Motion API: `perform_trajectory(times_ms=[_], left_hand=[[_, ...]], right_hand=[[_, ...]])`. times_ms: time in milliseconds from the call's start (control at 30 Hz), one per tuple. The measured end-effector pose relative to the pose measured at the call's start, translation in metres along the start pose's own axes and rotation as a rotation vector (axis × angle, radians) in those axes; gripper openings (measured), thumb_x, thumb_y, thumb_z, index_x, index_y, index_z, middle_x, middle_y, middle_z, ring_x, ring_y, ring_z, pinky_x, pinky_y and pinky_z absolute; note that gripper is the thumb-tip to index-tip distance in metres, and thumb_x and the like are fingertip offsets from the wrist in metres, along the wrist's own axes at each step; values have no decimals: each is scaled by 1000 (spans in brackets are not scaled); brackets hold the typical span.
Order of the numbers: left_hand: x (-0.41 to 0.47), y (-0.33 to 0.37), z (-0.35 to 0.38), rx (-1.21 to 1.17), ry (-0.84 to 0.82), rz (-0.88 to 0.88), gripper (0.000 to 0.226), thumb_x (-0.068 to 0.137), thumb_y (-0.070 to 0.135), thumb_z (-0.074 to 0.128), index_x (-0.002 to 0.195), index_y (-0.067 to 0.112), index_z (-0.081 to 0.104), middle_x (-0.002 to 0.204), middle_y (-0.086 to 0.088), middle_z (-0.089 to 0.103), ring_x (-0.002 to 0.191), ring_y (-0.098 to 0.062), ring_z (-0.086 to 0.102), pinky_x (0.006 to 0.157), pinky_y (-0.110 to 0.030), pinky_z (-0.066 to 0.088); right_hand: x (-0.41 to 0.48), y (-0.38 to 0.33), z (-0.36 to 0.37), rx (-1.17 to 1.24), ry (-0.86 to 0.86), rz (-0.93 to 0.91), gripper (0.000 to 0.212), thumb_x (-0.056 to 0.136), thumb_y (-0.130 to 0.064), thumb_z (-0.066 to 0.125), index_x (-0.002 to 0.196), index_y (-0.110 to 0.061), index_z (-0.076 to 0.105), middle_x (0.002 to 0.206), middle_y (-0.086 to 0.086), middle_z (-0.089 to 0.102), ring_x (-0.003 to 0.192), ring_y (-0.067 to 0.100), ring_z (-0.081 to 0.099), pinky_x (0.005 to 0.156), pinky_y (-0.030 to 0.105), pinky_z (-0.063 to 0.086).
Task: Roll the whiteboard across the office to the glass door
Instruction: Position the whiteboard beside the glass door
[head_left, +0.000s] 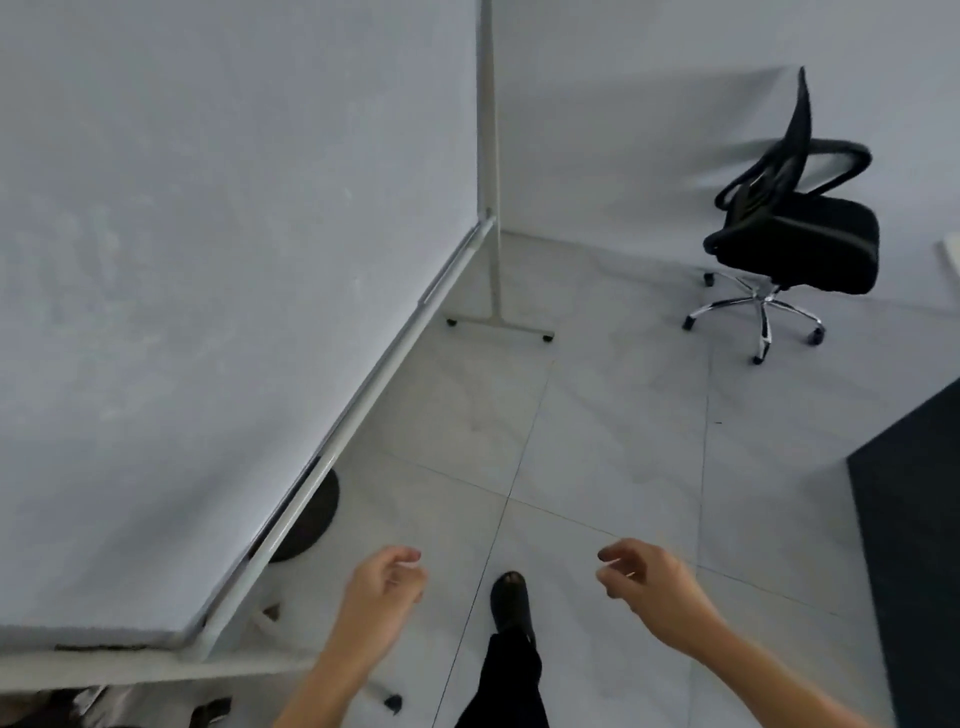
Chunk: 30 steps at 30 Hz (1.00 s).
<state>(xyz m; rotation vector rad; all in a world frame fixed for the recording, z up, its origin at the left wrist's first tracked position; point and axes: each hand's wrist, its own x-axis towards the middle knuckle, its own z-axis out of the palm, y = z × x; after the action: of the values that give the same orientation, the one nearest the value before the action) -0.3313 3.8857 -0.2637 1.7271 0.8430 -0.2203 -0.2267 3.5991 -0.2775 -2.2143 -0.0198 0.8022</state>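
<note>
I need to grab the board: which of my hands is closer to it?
The left hand, beside the whiteboard bottom rail; the right hand hangs farther off over open floor.

Whiteboard on its rolling stand, to my left

The whiteboard (208, 312) is a large blank white panel in a pale metal frame; it stands upright on castered feet on the tiled floor (597, 441); its far post rises near the wall.

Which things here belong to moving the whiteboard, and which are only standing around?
For the job:
whiteboard
left hand, empty
right hand, empty

Only standing around:
office chair
dark round thing under the board
dark surface at right
</note>
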Motion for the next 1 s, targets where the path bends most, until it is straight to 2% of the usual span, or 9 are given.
perform_trajectory(times_ms=[100,167,300,500,667,733,833,900,1000], left_hand=[[56,34,20,7,-35,15,25,67,28,63,90,21,66,77,-13,73,76,-28,70,68,-32,49],[93,61,28,11,-39,4,25,64,28,63,88,21,67,72,-7,73,74,-28,71,66,-34,49],[156,134,39,32,-69,43,26,64,28,64,87,19,67,66,-8,74,71,-27,70,62,-34,50],[239,236,66,114,-122,142,26,67,33,64,89,21,68,76,-12,75,72,-22,74,67,-37,54],[312,304,101,127,-106,167,27,66,32,65,90,20,68,78,-17,74,76,-32,73,72,-40,54],[343,335,118,119,-69,171,30,64,37,66,90,23,67,77,-15,74,76,-28,73,73,-43,55],[388,388,135,97,15,186,25,67,32,64,90,24,66,81,-10,74,77,-25,73,75,-48,56],[411,428,141,86,85,194,25,67,31,64,91,24,67,83,-9,75,78,-25,73,80,-49,56],[444,492,142,58,165,245,26,69,36,63,94,28,67,87,-9,74,84,-26,71,83,-49,55]], right_hand=[[36,-3,-26,70,57,48,8,87,-24,65,95,-27,65,82,-5,73,74,8,69,60,21,48],[58,-9,-48,113,117,89,8,87,-23,66,94,-26,66,80,-3,74,73,9,70,64,26,53],[99,-34,-93,212,210,141,8,85,-21,68,89,-28,67,73,-7,76,70,8,71,73,38,56],[169,-57,-157,327,306,185,9,85,-17,69,89,-25,68,73,-9,76,69,10,72,67,34,55],[257,-61,-218,327,300,208,9,84,-14,71,86,-23,70,71,-6,76,72,26,72,65,39,55],[303,-65,-247,324,290,199,8,83,-14,71,87,-21,70,70,-6,76,70,21,73,64,37,54],[379,-81,-296,293,243,152,7,84,-18,71,89,-23,70,72,-6,76,69,9,72,71,37,56],[424,-102,-327,257,206,94,8,83,-21,70,91,-24,70,75,-6,76,70,9,72,75,41,56],[496,-151,-374,165,152,-9,8,84,-24,69,90,-29,68,77,-6,75,73,8,72,74,38,56]])
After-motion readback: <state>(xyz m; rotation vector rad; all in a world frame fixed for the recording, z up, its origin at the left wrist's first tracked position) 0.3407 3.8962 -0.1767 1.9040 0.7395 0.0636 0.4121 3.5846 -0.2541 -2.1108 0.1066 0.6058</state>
